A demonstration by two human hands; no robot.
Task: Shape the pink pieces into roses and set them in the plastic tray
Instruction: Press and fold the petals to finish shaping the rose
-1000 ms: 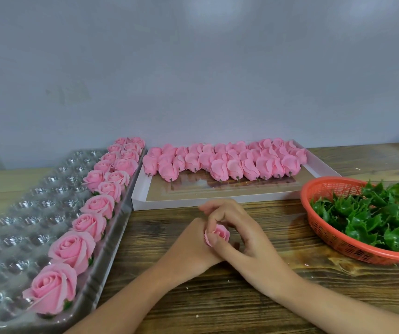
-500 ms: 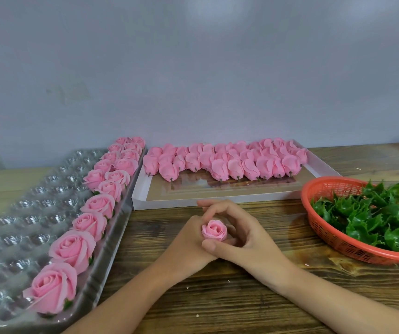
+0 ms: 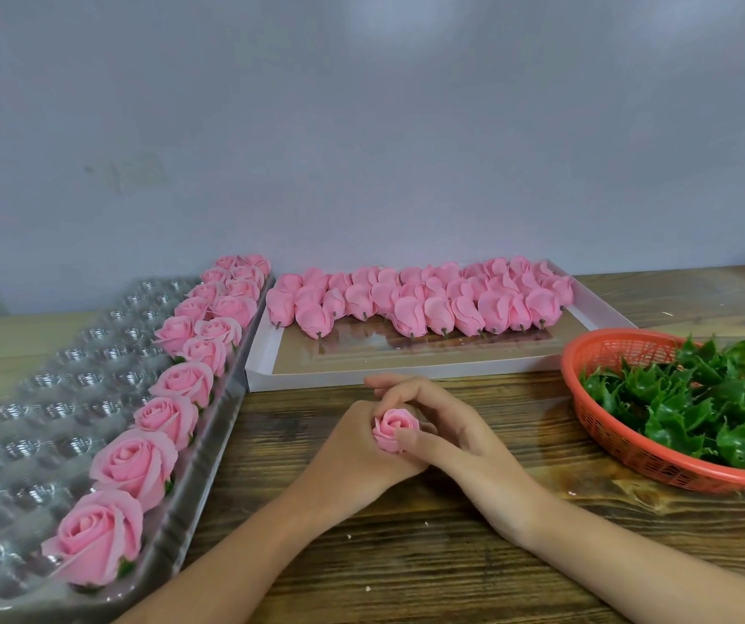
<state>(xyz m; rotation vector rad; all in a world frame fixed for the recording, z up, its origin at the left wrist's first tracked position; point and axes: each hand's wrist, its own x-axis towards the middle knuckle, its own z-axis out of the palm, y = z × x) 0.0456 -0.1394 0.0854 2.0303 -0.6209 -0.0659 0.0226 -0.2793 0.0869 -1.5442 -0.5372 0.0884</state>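
Wood table (image 3: 406, 556) | L hand (image 3: 352, 448) + R hand (image 3: 456, 427) grip pink rose (image 3: 395, 427)

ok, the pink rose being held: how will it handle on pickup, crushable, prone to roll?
Probably soft and crushable: the rose has thin layered petals, held by the left hand and right hand. Rounded, so it may roll on the table; finished roses sit upright in plastic tray wells.

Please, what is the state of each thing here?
Left hand: holds the rose.
Right hand: fingers curled round the rose.
Rose: partly shaped, not yet in tray.
Plastic tray: finished roses on its right side, other cups empty.
White box: holds unshaped pink pieces.
Red basket: holds green leaves.
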